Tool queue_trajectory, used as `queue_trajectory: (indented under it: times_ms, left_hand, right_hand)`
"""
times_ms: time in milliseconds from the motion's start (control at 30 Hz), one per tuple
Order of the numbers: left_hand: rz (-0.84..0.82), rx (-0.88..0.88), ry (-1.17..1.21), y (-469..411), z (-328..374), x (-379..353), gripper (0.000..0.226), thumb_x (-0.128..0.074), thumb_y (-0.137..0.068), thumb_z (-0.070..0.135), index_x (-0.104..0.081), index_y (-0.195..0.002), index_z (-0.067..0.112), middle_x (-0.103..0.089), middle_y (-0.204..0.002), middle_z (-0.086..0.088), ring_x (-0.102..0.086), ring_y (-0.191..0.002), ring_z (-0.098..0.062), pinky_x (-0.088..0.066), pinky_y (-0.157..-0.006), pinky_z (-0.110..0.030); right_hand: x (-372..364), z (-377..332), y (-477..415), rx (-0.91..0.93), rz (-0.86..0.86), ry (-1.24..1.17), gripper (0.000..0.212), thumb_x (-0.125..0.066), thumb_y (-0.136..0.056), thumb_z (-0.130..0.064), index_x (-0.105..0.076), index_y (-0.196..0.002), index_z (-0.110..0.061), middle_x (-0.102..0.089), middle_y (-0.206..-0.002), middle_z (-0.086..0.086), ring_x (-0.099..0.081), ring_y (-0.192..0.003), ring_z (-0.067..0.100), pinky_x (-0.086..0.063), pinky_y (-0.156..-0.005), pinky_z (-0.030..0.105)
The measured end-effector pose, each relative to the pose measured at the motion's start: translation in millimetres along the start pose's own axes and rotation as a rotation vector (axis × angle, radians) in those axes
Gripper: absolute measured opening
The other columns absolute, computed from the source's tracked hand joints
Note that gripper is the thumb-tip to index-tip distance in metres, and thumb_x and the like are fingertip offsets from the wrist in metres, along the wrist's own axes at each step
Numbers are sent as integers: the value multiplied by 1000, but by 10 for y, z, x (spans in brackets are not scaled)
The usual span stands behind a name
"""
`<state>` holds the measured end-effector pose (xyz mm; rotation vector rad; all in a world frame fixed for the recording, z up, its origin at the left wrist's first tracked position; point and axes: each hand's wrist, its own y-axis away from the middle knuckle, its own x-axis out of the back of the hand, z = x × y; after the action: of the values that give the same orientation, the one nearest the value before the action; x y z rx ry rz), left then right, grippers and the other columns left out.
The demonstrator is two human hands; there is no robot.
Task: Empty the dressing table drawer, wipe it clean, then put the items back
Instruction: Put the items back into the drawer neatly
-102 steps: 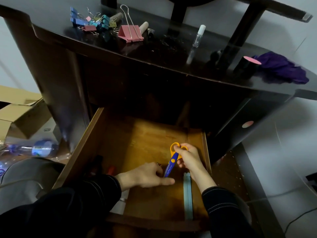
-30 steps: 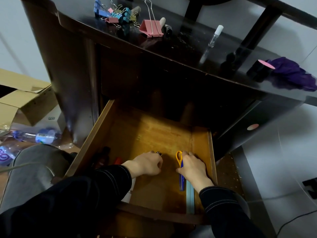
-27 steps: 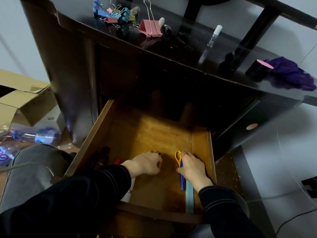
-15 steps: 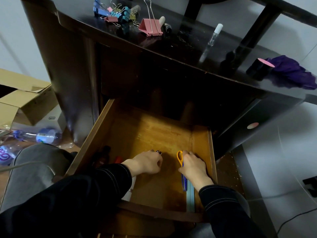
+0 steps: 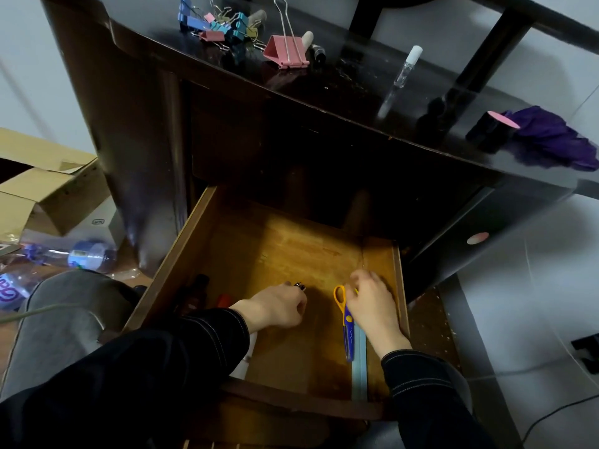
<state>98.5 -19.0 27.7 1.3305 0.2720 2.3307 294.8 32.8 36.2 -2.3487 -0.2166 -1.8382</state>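
Inside drawer point(image 5: 285, 251), scissors point(image 5: 347, 322) lie flat beside blue strip point(image 5: 359, 367). Right hand point(image 5: 371, 303) by handles, grip unclear; left hand point(image 5: 278, 306) curled round small metal-tipped item point(image 5: 300, 286). Best: lay it parallel, clear of scissors.

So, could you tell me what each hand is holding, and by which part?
Left hand grips a metal-tipped object hidden in its fist. Right hand sits at the scissors, by the orange handle; grip cannot be told.
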Motion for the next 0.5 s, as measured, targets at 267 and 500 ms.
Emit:
queue_trajectory:
  times_ms: [267, 500]
  left_hand:
    - [1, 11, -3, -16, -9, -15, 18, -51, -93, 13, -66, -102, 17, -56, -114, -11, -56, -104, -29, -52, -89, -41]
    - [-3, -2, -6, -46, -39, -30, 11, -53, -93, 17, -62, -93, 22, -52, -104, -4, -55, -108, -28, -51, -90, -41]
  right_hand:
    - [159, 106, 14, 177, 92, 154, 26, -56, -100, -22, -64, -124, -22, -66, -117, -5, -62, -103, 15, -55, -77, 29]
    - [20, 47, 52, 247, -376, 398, 50, -71, -90, -40, -52, -133, -21, -55, -131, -1, -52, -118, 24, -52, -92, 37]
